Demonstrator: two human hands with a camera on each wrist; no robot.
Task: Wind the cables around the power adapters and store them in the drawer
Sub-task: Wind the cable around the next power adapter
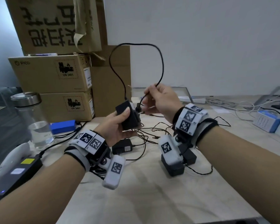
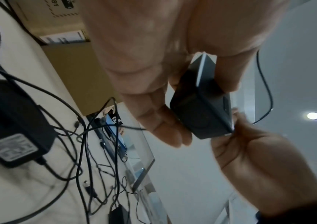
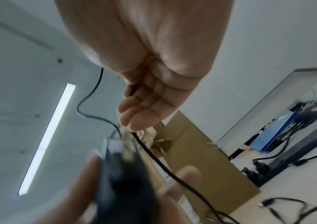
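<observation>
My left hand (image 1: 120,120) grips a black power adapter (image 1: 128,115) above the table; the same adapter (image 2: 201,109) fills the left wrist view between thumb and fingers. Its black cable (image 1: 136,44) rises from the adapter in a tall loop and comes down into my right hand (image 1: 158,97), which pinches the cable (image 3: 154,153) close to its end. In the right wrist view the adapter (image 3: 123,181) is blurred below my right hand (image 3: 144,98). A second black adapter (image 1: 122,147) lies on the table under my left wrist. No drawer is in view.
Tangled thin black cables (image 1: 152,135) and another black adapter (image 1: 188,155) lie on the light table (image 1: 152,199). Cardboard boxes (image 1: 55,75) are stacked at the back left. A glass bottle (image 1: 34,118), a blue pack (image 1: 63,126) and a black power brick (image 1: 14,173) stand at the left.
</observation>
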